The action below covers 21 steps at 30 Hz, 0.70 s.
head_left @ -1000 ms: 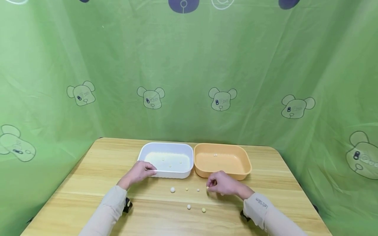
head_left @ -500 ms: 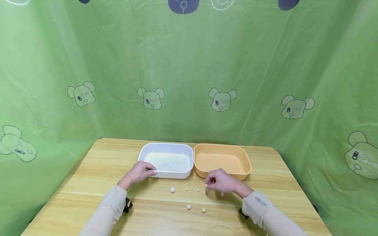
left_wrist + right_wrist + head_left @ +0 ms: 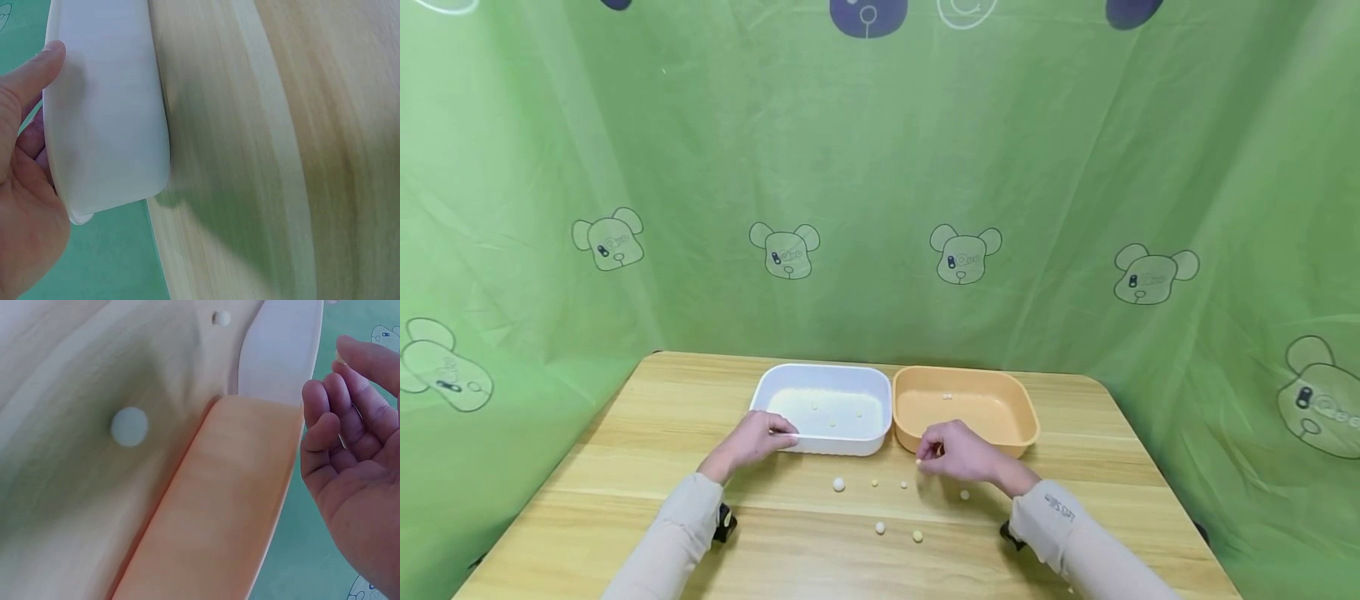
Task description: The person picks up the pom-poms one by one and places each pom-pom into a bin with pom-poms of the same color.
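Observation:
My left hand [image 3: 751, 442] grips the front rim of a white plastic bin [image 3: 842, 446] near its left corner. In the left wrist view the thumb [image 3: 47, 65] lies on the outer wall, with the other fingers behind the rim. A small pale yellow ball [image 3: 918, 462] is pinched between the thumb and forefinger of my right hand [image 3: 961, 454]. That hand is raised over the table, just in front of an orange plastic bin [image 3: 1028, 429], and overlaps its front wall in the head view. In the right wrist view only a sliver of the pinched ball [image 3: 339, 358] shows.
Several loose balls lie on the wooden table, among them a larger white ball [image 3: 838, 484], a yellow ball [image 3: 917, 537] and a white ball [image 3: 965, 495]. The bins stand side by side, with small balls inside both. A green curtain [image 3: 880, 317] surrounds the table.
My right hand has lifted and moved slightly away from me and left with the pinched ball, uncovering a white ball on the table. The left hand keeps its place on the rim.

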Each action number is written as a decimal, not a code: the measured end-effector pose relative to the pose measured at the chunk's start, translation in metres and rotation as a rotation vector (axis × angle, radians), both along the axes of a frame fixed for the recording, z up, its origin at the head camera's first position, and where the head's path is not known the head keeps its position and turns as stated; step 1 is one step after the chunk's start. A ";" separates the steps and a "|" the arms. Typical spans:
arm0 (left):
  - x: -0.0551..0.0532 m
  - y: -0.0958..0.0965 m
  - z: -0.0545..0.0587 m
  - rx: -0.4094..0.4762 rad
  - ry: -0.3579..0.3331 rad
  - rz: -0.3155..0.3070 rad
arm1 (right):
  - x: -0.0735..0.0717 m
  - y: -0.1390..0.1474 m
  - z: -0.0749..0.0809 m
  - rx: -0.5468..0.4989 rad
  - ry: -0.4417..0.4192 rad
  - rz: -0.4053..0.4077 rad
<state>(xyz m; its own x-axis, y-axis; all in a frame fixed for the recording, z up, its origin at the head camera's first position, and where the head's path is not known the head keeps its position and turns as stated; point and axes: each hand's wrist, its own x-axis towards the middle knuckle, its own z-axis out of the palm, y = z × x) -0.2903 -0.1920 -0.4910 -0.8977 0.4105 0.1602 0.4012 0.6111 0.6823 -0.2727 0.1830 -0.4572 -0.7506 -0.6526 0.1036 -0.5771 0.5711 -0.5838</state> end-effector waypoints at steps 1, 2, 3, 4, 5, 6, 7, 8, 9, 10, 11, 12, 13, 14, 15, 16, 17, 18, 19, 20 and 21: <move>0.000 0.000 0.000 0.001 -0.002 0.002 | -0.001 -0.001 0.001 -0.001 0.000 -0.001; 0.000 0.000 0.000 0.002 -0.004 0.002 | -0.001 -0.001 0.002 -0.002 0.002 -0.003; 0.000 0.000 0.000 0.003 -0.003 0.002 | -0.002 -0.002 0.003 -0.006 0.000 -0.004; 0.000 0.000 0.000 0.001 -0.003 0.003 | -0.002 -0.002 0.004 -0.009 -0.003 -0.006; 0.000 0.000 0.000 0.001 -0.002 0.002 | -0.002 -0.003 0.005 -0.012 -0.001 -0.007; 0.000 0.000 0.000 0.000 0.000 0.001 | -0.003 -0.004 0.006 -0.013 0.003 -0.009; 0.000 0.000 0.000 -0.001 0.002 0.001 | -0.003 -0.004 0.007 -0.013 0.007 -0.011; 0.000 0.000 0.000 -0.001 0.003 -0.001 | -0.004 -0.005 0.009 -0.013 0.010 -0.014; 0.000 0.000 0.000 -0.001 0.005 -0.002 | -0.004 -0.006 0.009 -0.012 0.012 -0.018; 0.000 0.000 0.000 -0.001 0.003 -0.003 | -0.005 -0.006 0.010 -0.011 0.015 -0.019; 0.000 0.000 0.000 0.000 0.005 -0.005 | -0.005 -0.007 0.011 -0.011 0.018 -0.022; -0.001 0.000 0.000 0.000 0.005 -0.005 | -0.006 -0.007 0.012 -0.011 0.021 -0.023; 0.000 0.000 0.000 -0.001 0.005 -0.004 | -0.006 -0.008 0.013 -0.012 0.021 -0.023; 0.000 0.000 0.000 -0.001 0.004 -0.005 | -0.007 -0.009 0.014 -0.015 0.022 -0.024; 0.000 0.000 0.000 -0.001 0.004 -0.005 | -0.008 -0.010 0.015 -0.018 0.024 -0.024; 0.000 0.000 0.000 -0.002 0.004 -0.005 | -0.009 -0.010 0.015 -0.020 0.028 -0.020; 0.000 0.000 0.000 -0.001 0.005 -0.005 | -0.009 -0.011 0.016 -0.022 0.030 -0.020; 0.000 0.000 0.000 -0.002 0.005 -0.005 | -0.010 -0.012 0.017 -0.024 0.035 -0.018; 0.000 0.000 0.000 -0.001 0.003 -0.005 | -0.010 -0.013 0.018 -0.026 0.033 -0.019; 0.001 0.000 0.000 0.000 0.002 -0.005 | -0.011 -0.014 0.018 -0.030 0.032 -0.020; 0.001 0.000 0.000 -0.001 0.001 -0.005 | -0.011 -0.015 0.019 -0.032 0.031 -0.021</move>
